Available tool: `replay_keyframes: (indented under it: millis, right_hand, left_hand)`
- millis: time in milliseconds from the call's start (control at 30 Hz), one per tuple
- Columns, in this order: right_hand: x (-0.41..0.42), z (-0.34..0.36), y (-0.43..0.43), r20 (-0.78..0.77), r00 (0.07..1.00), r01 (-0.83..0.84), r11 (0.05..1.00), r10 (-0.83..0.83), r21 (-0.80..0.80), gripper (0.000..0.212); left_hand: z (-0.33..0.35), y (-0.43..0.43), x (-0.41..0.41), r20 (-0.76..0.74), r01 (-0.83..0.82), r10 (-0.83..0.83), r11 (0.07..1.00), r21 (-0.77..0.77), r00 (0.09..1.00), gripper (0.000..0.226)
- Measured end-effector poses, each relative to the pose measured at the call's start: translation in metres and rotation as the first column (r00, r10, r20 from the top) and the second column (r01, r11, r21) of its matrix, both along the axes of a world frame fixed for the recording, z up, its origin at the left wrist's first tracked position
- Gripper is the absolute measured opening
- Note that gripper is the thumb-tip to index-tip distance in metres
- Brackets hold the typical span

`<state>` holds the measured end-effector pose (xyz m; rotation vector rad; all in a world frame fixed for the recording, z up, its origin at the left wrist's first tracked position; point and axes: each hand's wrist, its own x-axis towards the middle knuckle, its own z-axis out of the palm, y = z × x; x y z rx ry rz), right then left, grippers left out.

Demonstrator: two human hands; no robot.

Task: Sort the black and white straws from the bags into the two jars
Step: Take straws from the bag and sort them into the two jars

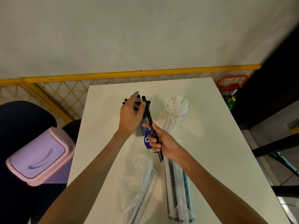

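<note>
The right hand grips a black straw that slants toward 11 o'clock, its tip at the black-straw jar. The left hand rests on that jar's straws with its fingers loosely spread. The white-straw jar stands at 1 o'clock on the surface.

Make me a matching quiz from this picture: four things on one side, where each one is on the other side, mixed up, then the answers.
Things:
1. single black straw
2. jar of white straws
3. lilac bin
4. left hand

Places:
A. beside the table, off its left edge
B. on the tops of the black straws in the other jar
C. gripped by the right hand
D. standing on the table, right of the black straws, touched by neither hand

Pairs: 1-C, 2-D, 3-A, 4-B
</note>
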<state>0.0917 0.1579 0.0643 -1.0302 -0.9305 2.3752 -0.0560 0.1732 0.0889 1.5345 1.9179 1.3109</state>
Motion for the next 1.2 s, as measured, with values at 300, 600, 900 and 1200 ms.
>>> replay_keyframes:
  millis: [300,600,900,1200]
  right_hand:
    - [-0.005,0.005,-0.003,0.02,0.999,-0.035,0.999,0.035,-0.008,0.035]
    - [-0.006,-0.002,-0.002,0.126,0.99,0.061,0.998,-0.059,-0.012,0.029]
    - [-0.004,-0.002,0.002,0.121,0.989,0.091,0.996,-0.09,-0.004,0.028]
    - [-0.003,-0.005,0.006,0.14,0.985,0.102,0.995,-0.1,-0.005,0.029]
  left_hand:
    - [0.018,0.008,-0.013,0.297,-0.032,0.056,0.996,-0.083,0.953,0.051]
    - [0.076,0.025,-0.04,0.034,-0.133,0.13,0.907,0.4,0.991,0.049]
    - [0.036,0.021,-0.018,-0.191,0.03,0.02,0.966,0.256,0.981,0.039]
    - [-0.025,0.012,-0.016,-0.3,0.043,-0.01,0.994,0.104,0.954,0.03]
